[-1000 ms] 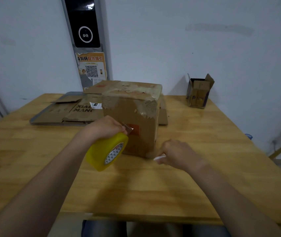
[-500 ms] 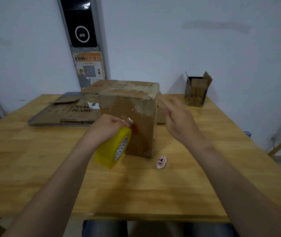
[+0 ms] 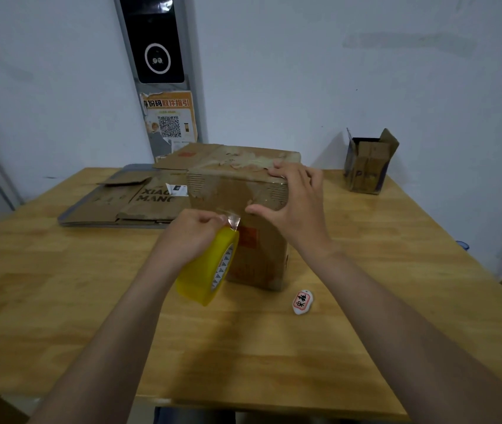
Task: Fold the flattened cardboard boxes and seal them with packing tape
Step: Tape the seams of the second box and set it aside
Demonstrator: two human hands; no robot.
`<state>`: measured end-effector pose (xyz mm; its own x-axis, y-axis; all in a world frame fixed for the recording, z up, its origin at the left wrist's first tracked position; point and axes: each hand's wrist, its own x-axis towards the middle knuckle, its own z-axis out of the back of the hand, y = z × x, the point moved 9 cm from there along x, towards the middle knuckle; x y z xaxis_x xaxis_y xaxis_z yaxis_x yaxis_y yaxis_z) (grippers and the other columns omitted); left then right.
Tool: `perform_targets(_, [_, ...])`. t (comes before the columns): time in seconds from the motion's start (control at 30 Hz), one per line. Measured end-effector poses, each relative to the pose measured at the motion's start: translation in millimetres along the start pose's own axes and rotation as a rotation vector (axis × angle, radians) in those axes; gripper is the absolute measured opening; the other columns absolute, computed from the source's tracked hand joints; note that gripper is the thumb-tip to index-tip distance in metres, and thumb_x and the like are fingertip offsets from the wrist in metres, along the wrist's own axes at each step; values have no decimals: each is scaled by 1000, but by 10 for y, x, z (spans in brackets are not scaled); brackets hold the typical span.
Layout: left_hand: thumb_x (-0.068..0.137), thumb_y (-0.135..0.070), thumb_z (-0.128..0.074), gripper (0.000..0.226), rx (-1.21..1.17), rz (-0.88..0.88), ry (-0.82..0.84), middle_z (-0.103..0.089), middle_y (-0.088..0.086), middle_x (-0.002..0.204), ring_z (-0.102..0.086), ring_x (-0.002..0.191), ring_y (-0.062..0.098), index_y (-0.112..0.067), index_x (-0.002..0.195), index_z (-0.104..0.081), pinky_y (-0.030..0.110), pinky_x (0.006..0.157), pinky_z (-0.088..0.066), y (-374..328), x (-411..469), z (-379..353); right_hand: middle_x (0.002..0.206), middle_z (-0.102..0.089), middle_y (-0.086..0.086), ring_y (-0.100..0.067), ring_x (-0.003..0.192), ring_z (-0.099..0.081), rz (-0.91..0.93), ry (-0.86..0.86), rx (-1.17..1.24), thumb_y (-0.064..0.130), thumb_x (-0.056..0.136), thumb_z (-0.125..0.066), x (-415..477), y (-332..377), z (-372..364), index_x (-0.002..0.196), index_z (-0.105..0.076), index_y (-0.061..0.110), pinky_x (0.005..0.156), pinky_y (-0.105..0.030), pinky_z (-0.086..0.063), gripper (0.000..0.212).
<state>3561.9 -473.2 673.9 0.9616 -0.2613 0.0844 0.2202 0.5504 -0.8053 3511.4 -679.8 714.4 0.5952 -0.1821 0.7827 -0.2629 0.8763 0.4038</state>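
Head view, near to far. Both bare forearms reach up from the lower edge over the wooden bench (image 3: 60, 301). Left forearm angles in from lower left; left hand (image 3: 193, 237) is palm down, its fingers (image 3: 210, 220) curled and clamped on the top of the yellow tape roll (image 3: 210, 270). The roll is held off the bench, tilted, with its printed core facing right, just in front of the cardboard box (image 3: 262, 258). A short clear tape end (image 3: 233, 220) sticks up at the left fingertips, beside the box's front face; whether it touches the box is unclear.

Right forearm comes in from lower right, wrist raised. Right hand (image 3: 292, 206) sits on the box's upper front edge, right of centre. Its fingers are apart, not closed round anything: fingertips lie on the top panel at the edge, and the thumb (image 3: 258, 209) is stretched left, pressed on the front face.

A small white oval tag (image 3: 302, 302) with a red mark lies on the bench just in front of the box's right corner, untouched.

The box stands upright mid-bench, top flaps down, old tape residue on top. Behind it on the left, flattened cardboard (image 3: 139, 203) lies on a grey tray (image 3: 69, 220). A small open carton (image 3: 369, 166) stands far right near the wall. On the wall: a black panel (image 3: 154, 41) above a QR poster (image 3: 170, 117).
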Motion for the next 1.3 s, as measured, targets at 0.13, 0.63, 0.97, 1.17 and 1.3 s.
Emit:
perform_targets(0.13, [100, -45, -55, 26, -175, 19, -75, -74, -9, 113, -67, 105, 24, -41, 91, -79, 50, 98, -53, 23, -74, 48, 136, -57, 7, -20, 123, -40, 17, 45, -15, 71, 70, -74, -25, 55, 11, 131, -58, 21, 105, -41, -42, 80])
perform_targets(0.63, [100, -24, -64, 16, -631, 100, -266, -73, 1, 101, -76, 66, 18, -38, 101, -71, 39, 64, -64, 194, -474, 28, 96, -75, 9, -17, 94, -63, -847, 403, 685, 16, 103, -43, -175, -1078, -733, 128, -63, 26, 75, -31, -46, 34])
perform_targets(0.97, [102, -31, -58, 16, -293, 73, -511, -61, -21, 101, -60, 101, 15, -42, 113, -63, 36, 80, -49, 698, -752, -67, 115, -59, 21, 0, 104, -55, -752, 654, 562, 30, 91, -59, -1024, -678, -877, 136, -48, 33, 71, -25, -40, 46])
perform_targets(1.17, [99, -29, -60, 22, -413, -85, -575, -65, -26, 110, -58, 102, -5, -49, 105, -67, 24, 82, -46, 444, -694, 368, 113, -55, 26, 23, 93, -57, -582, 366, 546, 26, 97, -67, -762, -174, -375, 129, -38, 35, 68, -7, -48, 44])
perform_targets(1.3, [97, -33, -63, 19, -516, -165, -535, -63, -36, 103, -52, 98, -23, -51, 95, -69, 14, 76, -39, 67, -554, 813, 93, -56, 37, 31, 88, -52, -451, 303, 466, 33, 91, -72, -435, 286, 64, 132, -42, 38, 63, -4, -46, 51])
